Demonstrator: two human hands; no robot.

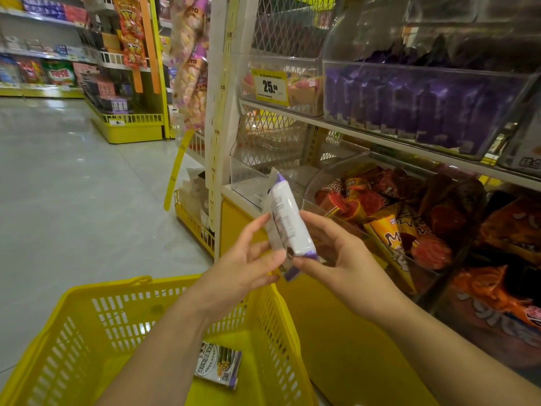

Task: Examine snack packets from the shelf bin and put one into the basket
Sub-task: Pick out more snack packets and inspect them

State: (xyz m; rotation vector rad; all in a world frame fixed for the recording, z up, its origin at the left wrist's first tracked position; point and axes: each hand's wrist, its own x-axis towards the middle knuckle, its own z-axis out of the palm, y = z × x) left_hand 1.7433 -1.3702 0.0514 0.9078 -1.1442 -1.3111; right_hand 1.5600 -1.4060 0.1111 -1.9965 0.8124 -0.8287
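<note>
**Step in hand: examination.** Both hands hold a white packet (288,227) with purple ends. It stands roughly upright above the far right corner of the yellow basket (87,332).

- The left hand (243,268) steadies the packet's left edge, with fingers extended up the side and the thumb pressed to the lower front.
- The right hand (336,253) pinches the lower end, thumb in front and fingers curled behind.
- A second wrapper appears to lie behind the first (the overlap prevents confirmation).

**Source.** The clear shelf bin (409,106) of purple packets sits at upper right, well apart from both hands.

**Basket contents.** One small pack (218,366) lies on the basket floor.

**Next move (judgement).**
- If the packet is accepted, let go with one hand, lower the packet past the basket rim and release it beside the pack.
- The left forearm crosses the basket opening, so the right hand probably has the clearer path down.
- If it is rejected, lift it back to the bin.
</note>
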